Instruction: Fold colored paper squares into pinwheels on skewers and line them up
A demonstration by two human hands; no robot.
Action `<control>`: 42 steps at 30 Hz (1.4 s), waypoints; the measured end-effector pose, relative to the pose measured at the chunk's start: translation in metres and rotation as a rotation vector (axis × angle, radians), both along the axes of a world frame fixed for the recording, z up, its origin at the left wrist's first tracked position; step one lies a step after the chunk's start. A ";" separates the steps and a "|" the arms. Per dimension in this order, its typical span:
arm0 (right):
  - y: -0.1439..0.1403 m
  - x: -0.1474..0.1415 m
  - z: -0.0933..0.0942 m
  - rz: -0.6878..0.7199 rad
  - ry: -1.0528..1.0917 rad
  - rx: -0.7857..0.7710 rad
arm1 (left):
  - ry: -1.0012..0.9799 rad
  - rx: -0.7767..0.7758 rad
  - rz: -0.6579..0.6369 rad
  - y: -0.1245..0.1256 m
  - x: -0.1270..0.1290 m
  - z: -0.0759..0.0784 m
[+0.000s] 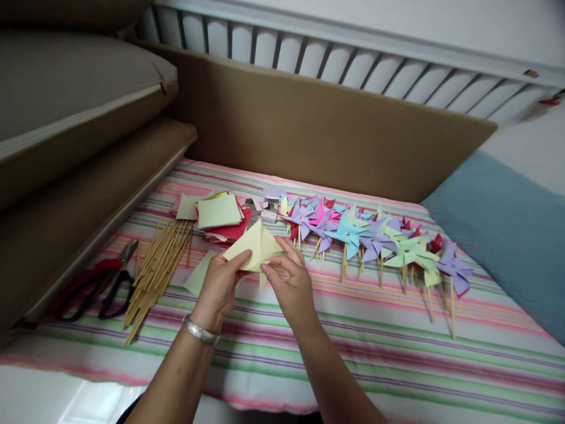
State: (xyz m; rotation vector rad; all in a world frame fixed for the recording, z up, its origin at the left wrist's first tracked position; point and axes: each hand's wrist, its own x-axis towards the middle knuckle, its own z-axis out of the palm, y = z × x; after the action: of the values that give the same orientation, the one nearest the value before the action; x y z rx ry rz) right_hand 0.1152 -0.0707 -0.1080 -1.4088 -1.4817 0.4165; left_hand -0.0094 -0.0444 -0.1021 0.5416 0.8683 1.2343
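Above the striped cloth (pixel 397 353), left hand (pixel 218 285) and right hand (pixel 291 282) both pinch yellow paper (pixel 256 244), folding; next move likely needs a firm crease.

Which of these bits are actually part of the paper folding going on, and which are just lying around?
In use:
left hand and right hand, both holding the folded yellow paper

Lying about:
stack of paper squares
wooden sticks
scissors
finished pinwheels
striped cloth
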 end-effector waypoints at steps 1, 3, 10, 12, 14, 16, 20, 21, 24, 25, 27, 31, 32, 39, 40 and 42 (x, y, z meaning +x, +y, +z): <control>0.000 0.001 0.000 -0.007 0.008 -0.005 | 0.003 0.005 -0.006 0.000 0.001 0.000; 0.001 0.003 -0.001 -0.026 0.027 -0.014 | 0.012 0.016 -0.020 0.000 0.003 -0.001; 0.004 0.007 -0.004 -0.042 0.117 -0.069 | 0.043 0.034 -0.043 -0.001 0.010 -0.001; 0.005 0.007 -0.004 -0.054 0.134 -0.098 | 0.046 0.041 -0.052 -0.001 0.010 -0.001; 0.005 0.006 -0.004 -0.066 0.142 -0.116 | 0.042 0.057 -0.060 -0.002 0.010 -0.001; 0.006 0.006 -0.004 -0.083 0.156 -0.111 | 0.038 0.086 -0.077 -0.003 0.010 0.001; 0.007 0.006 -0.007 -0.116 0.181 -0.078 | 0.062 0.130 -0.091 -0.005 0.011 0.003; 0.007 0.005 -0.008 -0.118 0.181 -0.077 | 0.078 0.130 -0.081 -0.006 0.012 0.002; 0.007 0.003 -0.009 -0.112 0.184 -0.096 | 0.124 0.113 -0.044 -0.004 0.014 -0.002; 0.007 0.002 -0.009 -0.106 0.193 -0.114 | 0.136 0.103 -0.034 -0.003 0.013 -0.004; 0.007 0.003 -0.008 -0.094 0.236 -0.161 | 0.162 0.083 -0.021 0.000 0.011 -0.008; 0.011 0.015 -0.004 -0.043 0.397 -0.220 | 0.240 0.060 -0.044 0.004 0.004 -0.013; 0.012 0.019 -0.003 -0.005 0.458 -0.239 | 0.266 0.056 -0.066 0.005 0.003 -0.013; 0.010 0.031 0.004 0.239 0.741 -0.535 | 0.315 0.049 -0.223 0.001 0.001 -0.011; 0.009 0.030 0.005 0.244 0.748 -0.545 | 0.310 0.044 -0.233 0.001 0.002 -0.011; 0.009 0.027 0.006 0.255 0.751 -0.542 | 0.304 0.031 -0.242 0.000 0.003 -0.010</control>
State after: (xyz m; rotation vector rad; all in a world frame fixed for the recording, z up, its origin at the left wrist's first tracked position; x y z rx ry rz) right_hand 0.1423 -0.0620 -0.1018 -1.2393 -0.9426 1.4190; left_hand -0.0061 -0.0441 -0.1120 0.8492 1.0053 0.9590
